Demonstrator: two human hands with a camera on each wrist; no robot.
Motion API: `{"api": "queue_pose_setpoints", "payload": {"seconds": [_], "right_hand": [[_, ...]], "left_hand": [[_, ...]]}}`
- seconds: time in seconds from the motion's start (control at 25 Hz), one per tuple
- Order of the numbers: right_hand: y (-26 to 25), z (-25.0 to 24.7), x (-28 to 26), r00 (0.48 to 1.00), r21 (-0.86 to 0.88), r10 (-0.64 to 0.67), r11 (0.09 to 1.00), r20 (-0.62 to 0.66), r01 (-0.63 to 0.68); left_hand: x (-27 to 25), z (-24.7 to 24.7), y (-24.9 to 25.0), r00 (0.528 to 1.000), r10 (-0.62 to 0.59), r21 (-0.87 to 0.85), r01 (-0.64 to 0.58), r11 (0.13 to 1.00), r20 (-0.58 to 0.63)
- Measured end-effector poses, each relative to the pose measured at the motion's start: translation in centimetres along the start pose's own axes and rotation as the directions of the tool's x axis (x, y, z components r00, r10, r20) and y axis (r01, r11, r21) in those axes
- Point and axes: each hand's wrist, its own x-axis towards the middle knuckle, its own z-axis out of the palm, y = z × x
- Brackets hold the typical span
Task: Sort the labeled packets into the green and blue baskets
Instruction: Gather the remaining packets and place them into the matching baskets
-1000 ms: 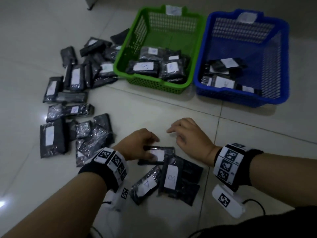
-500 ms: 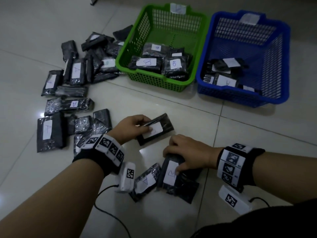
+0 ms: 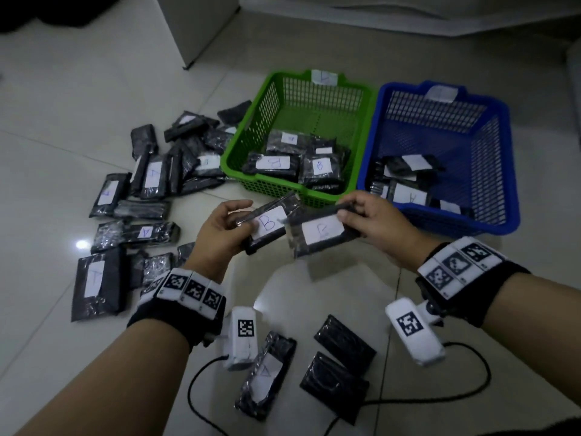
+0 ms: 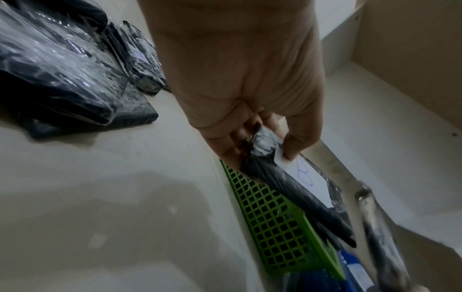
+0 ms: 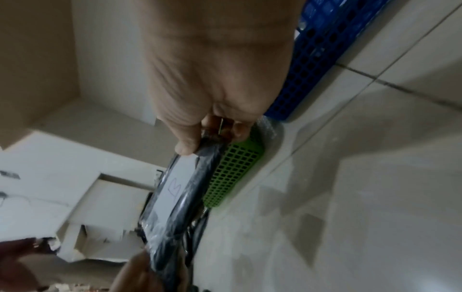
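Note:
My left hand (image 3: 226, 226) grips a black packet (image 3: 270, 223) with a white label marked B, lifted off the floor; the left wrist view shows that packet (image 4: 295, 189) pinched between thumb and fingers. My right hand (image 3: 366, 215) grips a second B packet (image 3: 320, 234) by its far edge, seen again as a packet (image 5: 175, 199) in the right wrist view. Both are held side by side just in front of the green basket (image 3: 261, 121), which holds several B packets. The blue basket (image 3: 503, 171) to its right holds several A packets.
A heap of loose black packets (image 3: 147, 196) lies on the tiled floor at the left. Three more packets (image 3: 267, 382) lie near me between my forearms, with a black cable (image 3: 465, 391) beside them. A white cabinet corner (image 3: 195, 26) stands behind.
Both hands picked a packet off the floor and raised them toward the baskets. The right hand's packet left the near pile.

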Motion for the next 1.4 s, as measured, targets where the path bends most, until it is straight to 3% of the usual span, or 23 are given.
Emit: {"api": "queue_pose_setpoints", "payload": {"seconds": [0.08,0.2,0.32,0.48,0.6,0.72,0.84,1.04,1.16,1.28,1.4], "right_hand": [[-1.8,-0.1,2.2,0.989,0.056,-0.021,0.998,-0.144,0.029],[-4.5,-0.1,6.8,0.955,-0.001,-0.059,0.998,-0.291,0.062],[-6.4,0.3,11.6,0.933,-0.13,-0.12,0.988,-0.34,0.08],[-6.7,0.8,15.6,0.9,-0.314,-0.106,0.949,-0.424,-0.036],[-6.1,1.0,16.6,0.927,-0.338,-0.072,0.939,-0.367,-0.061],[-5.9,0.5,16.1,0.945,-0.422,-0.109,0.906,-0.309,-0.033],[-6.1,-0.3,14.3,0.919,-0.494,-0.203,0.869,-0.339,0.01],[-4.3,-1.6,9.3,0.89,-0.532,-0.242,0.846,-0.385,0.0],[-3.0,-2.4,6.8,0.875,-0.537,-0.275,0.843,-0.398,0.021],[-1.9,-3.4,5.6,0.866,-0.554,-0.308,0.831,-0.394,0.044],[-0.4,-3.5,4.2,0.915,-0.59,-0.285,0.804,-0.287,0.066]], "left_hand": [[0.5,-0.3,0.6,0.995,0.018,-0.093,-0.027,0.995,-0.096],[1.3,-0.2,2.0,0.986,0.06,-0.168,-0.086,0.982,-0.155],[2.7,0.1,3.1,0.977,0.108,-0.199,-0.145,0.969,-0.184],[5.2,0.1,4.1,0.977,0.107,-0.151,-0.136,0.979,-0.184],[6.6,0.5,4.6,0.979,0.114,-0.087,-0.13,0.988,-0.166],[7.7,1.0,4.9,0.97,0.151,-0.074,-0.167,0.983,-0.192],[9.2,2.1,5.1,0.966,0.178,-0.001,-0.181,0.984,-0.187],[11.9,5.6,4.8,0.955,0.203,0.092,-0.187,0.978,-0.218],[12.4,8.0,4.1,0.968,0.198,0.201,-0.165,0.966,-0.155],[12.2,9.6,3.8,0.96,0.262,0.413,-0.201,0.888,-0.094],[11.8,10.1,3.5,0.921,0.389,0.628,-0.289,0.723,-0.024]]}}
